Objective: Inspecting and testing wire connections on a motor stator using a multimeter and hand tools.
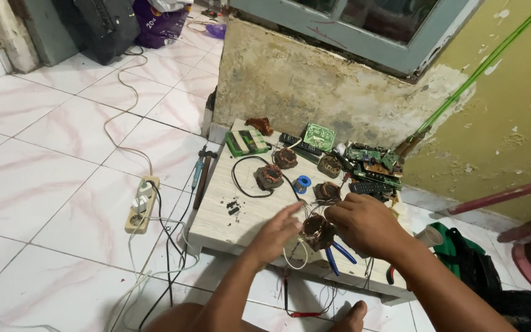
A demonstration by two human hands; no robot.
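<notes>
Both hands meet over a copper-wound motor coil [318, 232] that sits at the near edge of the low wooden board [228, 203], right of its middle. The left hand [279, 232] comes in from the left with its fingers stretched out flat, their tips touching or just short of the coil's left side; it grips nothing that shows. The right hand [367, 222] lies over the coil's upper right side, its fingers curled down onto it; whether they pinch a wire or just press on the winding cannot be told. The coil lies between the two hands, and the right one is the closer and covers more of it. The coil is round, so it has no clear long axis; thin white wires [296, 253] loop out from it over the near edge.

Blue-handled pliers [337, 254] lie just beside the coil at the near edge, handles pointing toward the person. Farther back on the board are more coils [270, 176], a spool of solder [302, 183] and a black wire loop [241, 178]. Green circuit boards [319, 136] crowd the far right corner. On the tiled floor left of the board sits a power strip [141, 205] with cables.
</notes>
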